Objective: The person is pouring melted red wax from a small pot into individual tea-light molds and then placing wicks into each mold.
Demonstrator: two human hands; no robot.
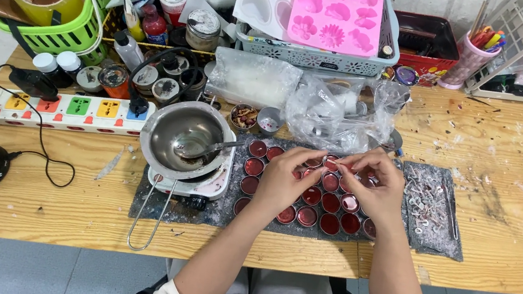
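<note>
While both sets of fingertips meet just above the centre of the frame, they pinch something thin and small between them, too small to make out, over the upper row of little round tins (308, 206) filled with dark red wax. The left hand (284, 179) has thumb and forefinger pressed together at the tip, the other fingers curled loosely under, the back of the hand turned up. The right hand (376, 188) mirrors it: thumb and forefinger nipped together toward the left hand, the remaining fingers bent and slightly fanned, resting near or on the tins at the right end of the rows; whether they touch cannot be told. Both forearms rise from the bottom edge of the frame, bare below pale rolled sleeves, and angle inward so the wrists converge over the tins.

The tins stand in rows on a dark mat (224, 210) at the middle of the wooden table (512, 226). Just left of them a steel pot (184, 135) with a spoon in it sits on a small white hotplate (200, 186), a wire handle trailing toward the table's near edge. Right of the tins lies a second dark mat (451, 241) strewn with small pale wick pieces. Behind the hands are crumpled clear plastic bags (335, 113), and further up a pink silicone mould (337, 10) on a basket. A power strip (60, 108) lies at the left.
</note>
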